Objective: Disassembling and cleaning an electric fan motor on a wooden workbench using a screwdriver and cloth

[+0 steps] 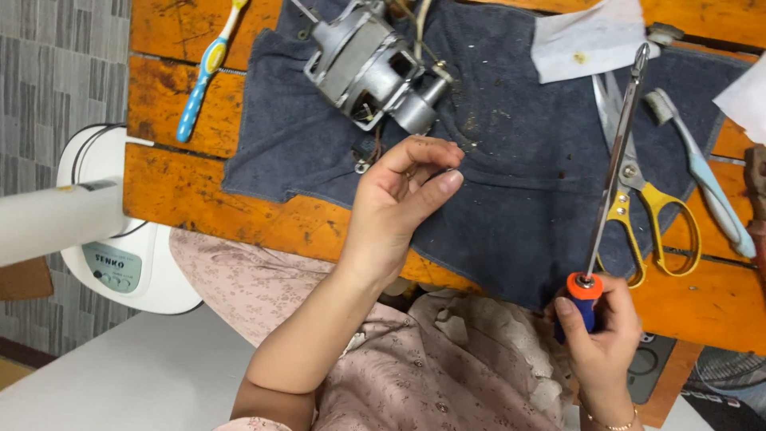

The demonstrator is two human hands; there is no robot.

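Orange workbench, screwdriver (610,172) gripped upright in right hand (602,335), left hand (399,203) half-curled, empty.

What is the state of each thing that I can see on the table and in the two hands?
Screwdriver: held upright in right hand.
Left hand: raised, fingers curled, contents unclear.
Motor: lying on grey cloth.
Scissors: closed, flat.
Blue toothbrush: lying on wood.
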